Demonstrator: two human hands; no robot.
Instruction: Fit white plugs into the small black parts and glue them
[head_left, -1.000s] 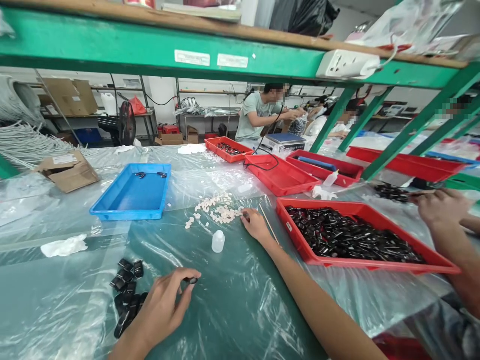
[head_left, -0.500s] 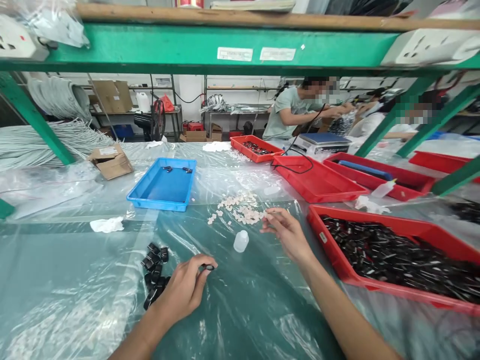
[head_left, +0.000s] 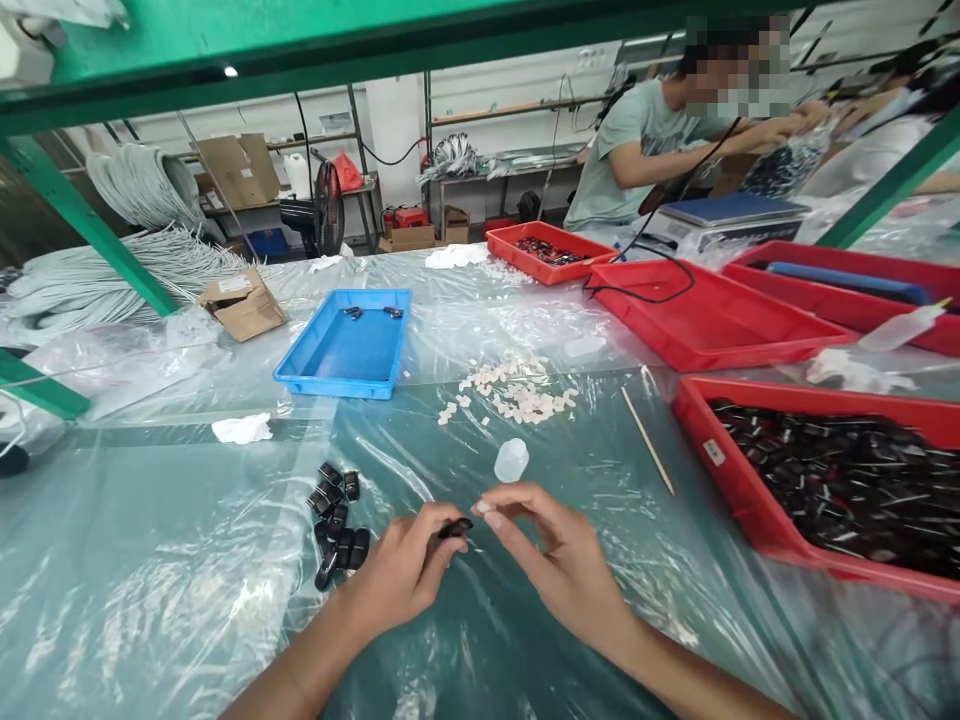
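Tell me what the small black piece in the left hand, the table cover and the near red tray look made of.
Black piece, pinched by the left hand: probably moulded plastic, glossy with small highlights. Table cover: thin clear plastic film, wrinkled and shiny over a green top. Near red tray: likely rigid plastic, smooth, uniformly red.

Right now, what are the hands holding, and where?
The left hand pinches a small black part at one end. Whether the right hand holds anything cannot be told.
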